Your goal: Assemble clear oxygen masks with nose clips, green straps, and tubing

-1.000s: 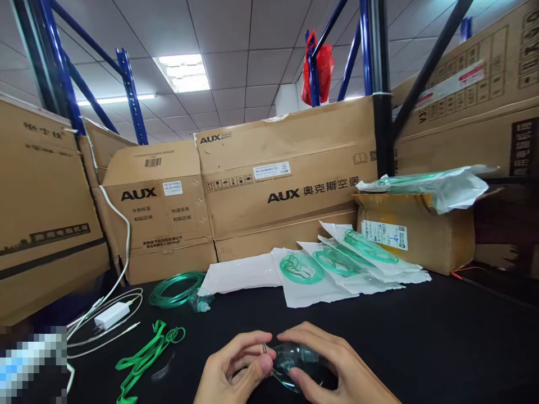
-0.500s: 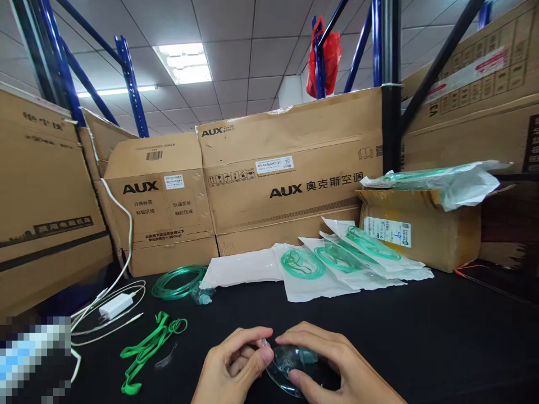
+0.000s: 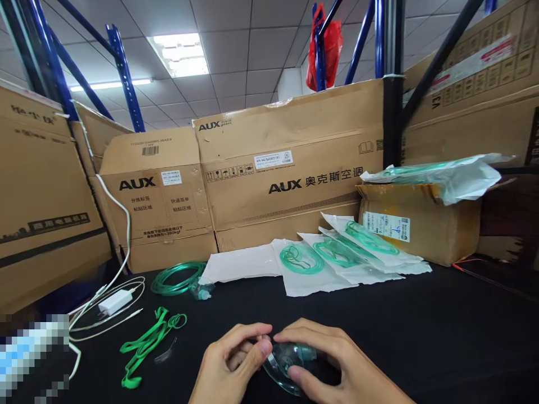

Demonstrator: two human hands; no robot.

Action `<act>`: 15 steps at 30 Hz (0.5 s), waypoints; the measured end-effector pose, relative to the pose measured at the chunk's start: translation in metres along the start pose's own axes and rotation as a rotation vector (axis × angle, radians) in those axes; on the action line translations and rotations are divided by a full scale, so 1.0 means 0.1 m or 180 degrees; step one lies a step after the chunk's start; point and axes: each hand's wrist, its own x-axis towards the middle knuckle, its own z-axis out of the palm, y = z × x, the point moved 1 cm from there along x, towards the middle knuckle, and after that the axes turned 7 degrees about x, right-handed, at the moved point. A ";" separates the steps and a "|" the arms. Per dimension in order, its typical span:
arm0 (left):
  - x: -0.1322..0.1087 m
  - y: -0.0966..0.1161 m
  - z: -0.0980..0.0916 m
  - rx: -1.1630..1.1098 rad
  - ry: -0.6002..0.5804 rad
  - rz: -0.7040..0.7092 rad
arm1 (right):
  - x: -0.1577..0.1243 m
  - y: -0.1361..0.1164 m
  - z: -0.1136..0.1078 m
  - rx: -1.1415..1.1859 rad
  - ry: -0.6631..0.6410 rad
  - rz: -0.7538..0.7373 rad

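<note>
Both hands meet low in the head view over a black table [image 3: 421,336]. My right hand [image 3: 337,365] curls over a clear plastic mask [image 3: 286,365] with a greenish tint and holds it against the table. My left hand [image 3: 231,365] pinches at the mask's left rim with thumb and forefinger. A green elastic strap [image 3: 147,345] lies loose to the left, with a small clear clip [image 3: 166,353] beside it. A coil of green tubing [image 3: 177,278] rests further back.
Several white sealed pouches [image 3: 337,258] with green tubing fan out at the table's back. An open carton [image 3: 416,221] with more pouches stands at the right. Large AUX cartons [image 3: 286,168] wall the rear. A white charger [image 3: 115,300] and cables lie at left.
My hands have stayed on the mask, the left fingers shifting slightly at its rim. The view has tilted a little.
</note>
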 end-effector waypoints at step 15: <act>-0.03 -0.10 0.08 0.0833 0.0685 0.0739 | 0.00 0.06 -0.01 0.0058 0.0031 -0.0324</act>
